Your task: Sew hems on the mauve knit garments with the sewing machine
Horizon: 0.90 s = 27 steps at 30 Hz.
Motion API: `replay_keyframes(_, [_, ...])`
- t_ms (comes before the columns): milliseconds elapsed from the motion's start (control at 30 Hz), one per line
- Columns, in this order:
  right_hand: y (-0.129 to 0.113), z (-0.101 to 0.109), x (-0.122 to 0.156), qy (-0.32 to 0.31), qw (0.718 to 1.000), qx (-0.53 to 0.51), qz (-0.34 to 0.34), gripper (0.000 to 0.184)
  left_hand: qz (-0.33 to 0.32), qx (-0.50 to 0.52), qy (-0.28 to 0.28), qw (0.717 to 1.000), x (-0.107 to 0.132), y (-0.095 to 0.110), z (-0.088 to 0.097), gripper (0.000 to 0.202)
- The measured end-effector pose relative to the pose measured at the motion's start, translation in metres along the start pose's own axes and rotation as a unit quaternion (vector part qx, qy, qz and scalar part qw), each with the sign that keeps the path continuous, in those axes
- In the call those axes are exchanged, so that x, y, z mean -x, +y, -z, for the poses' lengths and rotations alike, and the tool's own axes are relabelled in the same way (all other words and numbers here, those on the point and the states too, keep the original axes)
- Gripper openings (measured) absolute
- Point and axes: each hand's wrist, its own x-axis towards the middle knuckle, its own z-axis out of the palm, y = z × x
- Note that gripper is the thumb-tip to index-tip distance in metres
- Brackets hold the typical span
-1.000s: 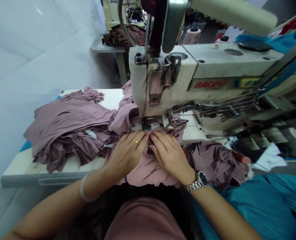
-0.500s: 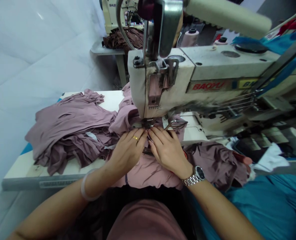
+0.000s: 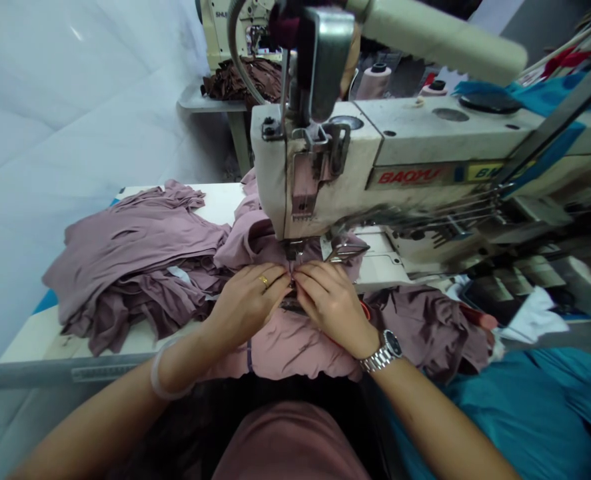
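Observation:
A cream sewing machine (image 3: 395, 167) stands on the white table (image 3: 40, 333). A mauve fabric piece (image 3: 285, 343) lies under its presser foot (image 3: 294, 252) and hangs over the front edge. My left hand (image 3: 248, 303), with a gold ring, and my right hand (image 3: 332, 300), with a steel watch at the wrist, sit side by side on that fabric just in front of the foot. The fingertips of both hands pinch a fold of the cloth between them.
A heap of mauve fabric pieces (image 3: 135, 260) fills the table's left part. More mauve cloth (image 3: 425, 327) drapes to the right, above teal cloth (image 3: 525, 413). Behind stands another machine with brown fabric (image 3: 240, 77). Thread cones (image 3: 372, 80) stand behind the machine's arm.
Both hands have curled from flatter fingers into a pinch on the fabric fold and drawn slightly back from the presser foot. The view has shifted a little.

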Motion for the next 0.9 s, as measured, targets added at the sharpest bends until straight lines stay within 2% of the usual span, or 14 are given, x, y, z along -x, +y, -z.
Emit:
replay_keyframes(233, [0.002,0.002,-0.006,-0.032,0.999,0.030,-0.026,0.026,0.027,0.007,0.004,1.000,-0.009,-0.002,-0.004,0.023])
replay_keyframes(467, [0.010,0.000,-0.013,-0.069,0.996,0.005,-0.057,0.029,0.033,0.004,0.002,0.999,-0.014,-0.004,-0.004,0.024])
replay_keyframes(667, [0.010,0.001,-0.008,-0.064,0.996,0.000,-0.068,0.031,0.037,0.015,-0.002,0.999,-0.013,-0.005,-0.004,0.024])
replay_keyframes(767, [0.009,0.002,-0.007,-0.067,0.996,0.038,-0.052,0.033,0.046,0.005,-0.006,0.999,-0.012,-0.005,-0.004,0.024])
replay_keyframes(900, [0.006,0.002,-0.008,-0.080,0.992,0.094,0.003,0.033,0.043,-0.015,-0.005,0.999,-0.011,-0.002,-0.006,0.024])
